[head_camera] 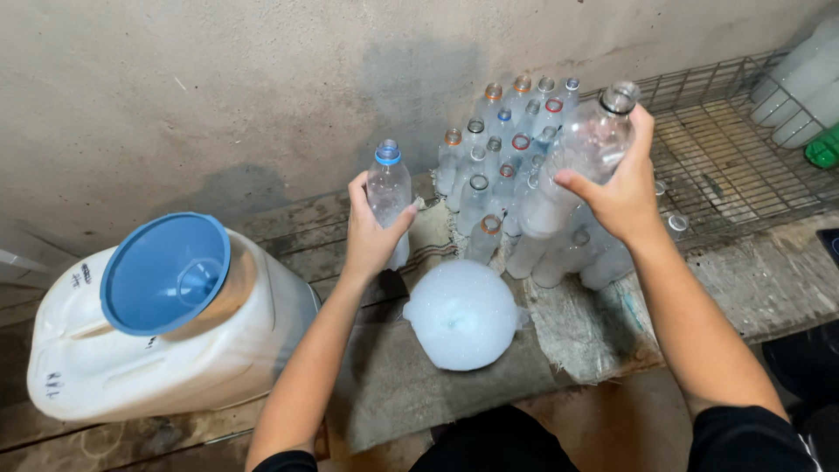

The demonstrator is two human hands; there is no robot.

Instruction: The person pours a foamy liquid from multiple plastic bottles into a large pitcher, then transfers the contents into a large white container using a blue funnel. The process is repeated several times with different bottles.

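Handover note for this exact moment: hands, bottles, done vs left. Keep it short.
Left hand: grips an upright clear bottle with blue neck ring on the bench.
Right hand: holds a tilted uncapped bottle above the bottle cluster.
White jerrycan at left, blue funnel in its mouth.
Done: not visible that any bottle is filled.
Left: cluster bottles stand open and look empty.

- My left hand grips a clear, glossy plastic bottle; my right hand grips another clear bottle.
- Funnel: smooth, matt blue plastic.
- Jug: white plastic, scuffed.
- Bag: thin, cloudy plastic film.
- Planks: rough, weathered wood.
- Sacking: coarse woven cloth.
- Rack: metal wire.
- Wall: rough, matt plaster.
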